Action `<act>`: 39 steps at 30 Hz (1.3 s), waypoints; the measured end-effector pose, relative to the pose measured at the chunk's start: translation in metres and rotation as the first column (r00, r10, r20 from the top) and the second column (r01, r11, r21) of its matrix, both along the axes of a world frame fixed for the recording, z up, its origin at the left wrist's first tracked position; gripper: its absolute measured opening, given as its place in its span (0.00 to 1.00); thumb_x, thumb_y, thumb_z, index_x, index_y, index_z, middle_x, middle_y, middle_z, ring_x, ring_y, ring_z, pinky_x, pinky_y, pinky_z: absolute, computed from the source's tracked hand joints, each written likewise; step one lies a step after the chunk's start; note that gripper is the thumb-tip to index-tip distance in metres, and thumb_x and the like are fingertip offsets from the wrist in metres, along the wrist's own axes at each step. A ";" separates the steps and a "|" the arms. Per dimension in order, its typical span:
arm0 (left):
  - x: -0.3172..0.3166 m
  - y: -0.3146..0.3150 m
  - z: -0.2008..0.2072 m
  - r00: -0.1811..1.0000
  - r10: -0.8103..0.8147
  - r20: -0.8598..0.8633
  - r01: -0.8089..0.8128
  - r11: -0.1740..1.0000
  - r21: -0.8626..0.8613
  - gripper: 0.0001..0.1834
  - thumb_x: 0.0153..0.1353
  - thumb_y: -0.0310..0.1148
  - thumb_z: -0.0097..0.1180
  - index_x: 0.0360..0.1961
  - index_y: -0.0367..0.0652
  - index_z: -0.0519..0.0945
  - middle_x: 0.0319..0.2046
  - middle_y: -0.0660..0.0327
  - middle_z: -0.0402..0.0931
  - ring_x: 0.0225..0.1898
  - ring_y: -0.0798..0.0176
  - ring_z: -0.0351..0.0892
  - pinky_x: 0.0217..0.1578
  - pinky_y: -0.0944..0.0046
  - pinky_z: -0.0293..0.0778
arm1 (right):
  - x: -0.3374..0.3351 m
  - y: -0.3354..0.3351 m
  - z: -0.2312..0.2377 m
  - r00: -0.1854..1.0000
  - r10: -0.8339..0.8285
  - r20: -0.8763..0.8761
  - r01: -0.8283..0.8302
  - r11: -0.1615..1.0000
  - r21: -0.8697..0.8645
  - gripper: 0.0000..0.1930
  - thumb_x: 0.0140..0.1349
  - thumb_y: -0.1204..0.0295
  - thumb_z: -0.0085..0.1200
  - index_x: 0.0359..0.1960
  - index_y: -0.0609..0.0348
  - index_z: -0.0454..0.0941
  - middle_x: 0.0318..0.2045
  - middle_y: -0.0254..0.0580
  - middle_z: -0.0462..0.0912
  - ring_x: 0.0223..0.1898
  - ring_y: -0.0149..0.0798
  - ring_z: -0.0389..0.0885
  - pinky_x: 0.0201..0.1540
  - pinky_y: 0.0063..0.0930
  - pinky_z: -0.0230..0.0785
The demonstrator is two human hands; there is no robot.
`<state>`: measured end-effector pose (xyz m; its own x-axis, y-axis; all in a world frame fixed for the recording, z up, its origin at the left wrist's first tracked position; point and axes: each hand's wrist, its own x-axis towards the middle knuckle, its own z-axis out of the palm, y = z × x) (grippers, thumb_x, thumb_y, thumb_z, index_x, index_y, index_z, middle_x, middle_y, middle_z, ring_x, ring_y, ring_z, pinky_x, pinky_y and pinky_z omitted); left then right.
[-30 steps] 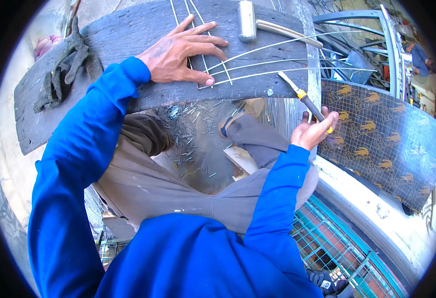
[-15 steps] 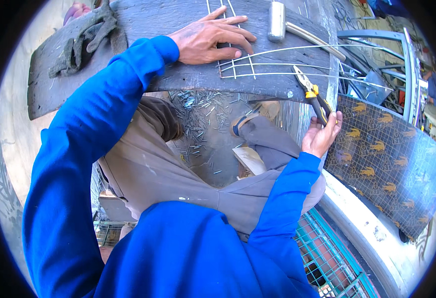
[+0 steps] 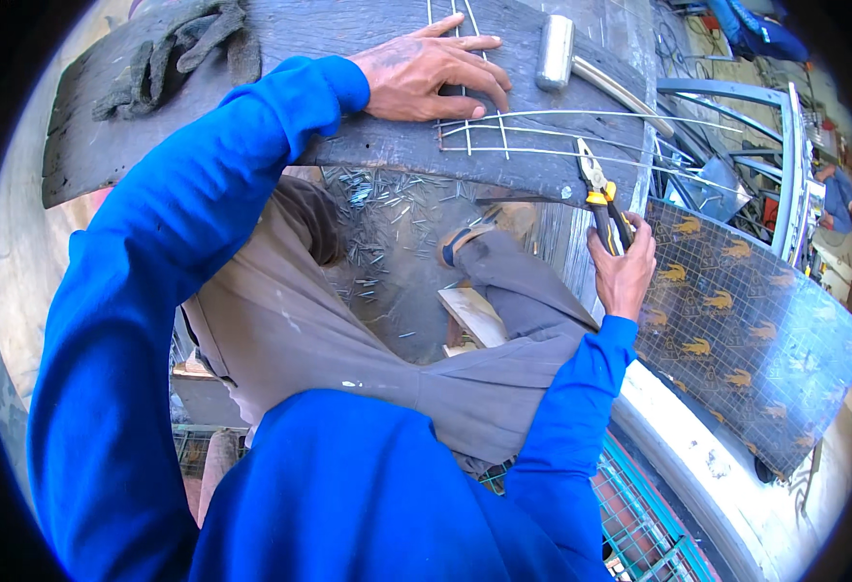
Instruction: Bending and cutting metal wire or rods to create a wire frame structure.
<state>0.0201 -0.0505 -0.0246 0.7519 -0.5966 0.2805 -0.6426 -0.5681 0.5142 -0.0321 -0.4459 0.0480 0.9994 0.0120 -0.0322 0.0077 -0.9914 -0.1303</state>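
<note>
My left hand (image 3: 435, 80) lies with fingers spread on a frame of thin crossed metal wires (image 3: 468, 148), against the dark wooden bench (image 3: 338, 34). Long wire ends run from under it to the right, past the bench's edge. In my right hand (image 3: 626, 274) is a pair of combination pliers (image 3: 596, 184) with black and yellow handles, fingers wrapped round them. Their jaws point away from me, close to the lowest long wires; whether they touch a wire I cannot tell.
A hammer (image 3: 555, 53) with a metal head lies beyond the wires. Dark work gloves (image 3: 178, 58) rest at the bench's left. Many cut metal bits (image 3: 377, 223) litter the floor between my legs. A dark patterned sheet (image 3: 736, 330) and a grey metal frame (image 3: 789, 175) stand to the right.
The pliers have turned more upright, and my right hand has closed further round their handles. My left hand stays spread on the wire frame. The whole view has shifted slightly.
</note>
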 end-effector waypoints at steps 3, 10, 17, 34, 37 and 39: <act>0.002 -0.001 0.001 1.000 -0.007 0.007 0.007 1.000 -0.008 0.18 0.77 0.49 0.52 0.62 0.62 0.82 0.70 0.70 0.74 0.82 0.48 0.52 0.80 0.27 0.33 | -0.001 -0.010 0.012 0.995 0.098 -0.027 -0.098 0.995 -0.009 0.28 0.57 0.73 0.61 0.63 0.55 0.74 0.49 0.57 0.77 0.55 0.59 0.77 0.57 0.49 0.71; 0.000 0.000 0.003 0.999 -0.009 -0.031 0.009 1.000 -0.021 0.18 0.78 0.48 0.51 0.63 0.60 0.82 0.70 0.71 0.74 0.82 0.48 0.52 0.80 0.27 0.33 | -0.033 -0.023 0.050 0.989 -0.048 -0.142 0.073 0.981 0.179 0.16 0.68 0.62 0.66 0.47 0.59 0.78 0.34 0.42 0.81 0.34 0.39 0.80 0.42 0.38 0.74; 0.000 0.005 0.018 0.996 -0.062 -0.070 0.057 0.995 -0.081 0.18 0.75 0.42 0.53 0.62 0.54 0.82 0.67 0.65 0.76 0.78 0.44 0.58 0.78 0.29 0.43 | -0.016 0.041 0.113 0.934 0.017 -0.357 0.103 0.944 0.314 0.17 0.70 0.58 0.67 0.35 0.59 0.77 0.27 0.37 0.78 0.28 0.34 0.76 0.33 0.35 0.68; 0.003 -0.004 -0.006 1.000 -0.005 0.025 0.005 1.000 -0.011 0.18 0.78 0.43 0.50 0.64 0.61 0.81 0.71 0.70 0.73 0.82 0.50 0.52 0.81 0.30 0.35 | 0.091 0.147 0.150 0.186 0.959 -0.215 -0.807 0.024 -0.590 0.07 0.64 0.60 0.62 0.37 0.43 0.78 0.40 0.33 0.79 0.58 0.43 0.76 0.65 0.47 0.67; 0.003 -0.005 -0.007 0.999 0.015 0.033 -0.015 1.000 -0.007 0.18 0.78 0.43 0.50 0.64 0.61 0.81 0.71 0.70 0.73 0.82 0.50 0.52 0.81 0.30 0.35 | 0.095 0.155 0.150 0.129 0.962 -0.241 -0.812 -0.036 -0.582 0.06 0.63 0.62 0.62 0.38 0.43 0.79 0.41 0.32 0.79 0.58 0.43 0.76 0.66 0.45 0.68; 0.004 -0.005 -0.006 1.000 -0.004 0.026 0.005 1.000 -0.013 0.18 0.78 0.44 0.50 0.64 0.61 0.81 0.71 0.70 0.73 0.82 0.50 0.52 0.81 0.31 0.35 | 0.096 0.158 0.152 0.094 0.962 -0.257 -0.810 -0.077 -0.582 0.06 0.63 0.62 0.61 0.38 0.43 0.79 0.41 0.32 0.79 0.57 0.43 0.76 0.65 0.45 0.68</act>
<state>0.0240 -0.0556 -0.0304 0.7415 -0.5962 0.3078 -0.6586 -0.5587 0.5041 0.0641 -0.2883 0.1996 0.1026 0.9519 -0.2886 0.8789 0.0491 0.4745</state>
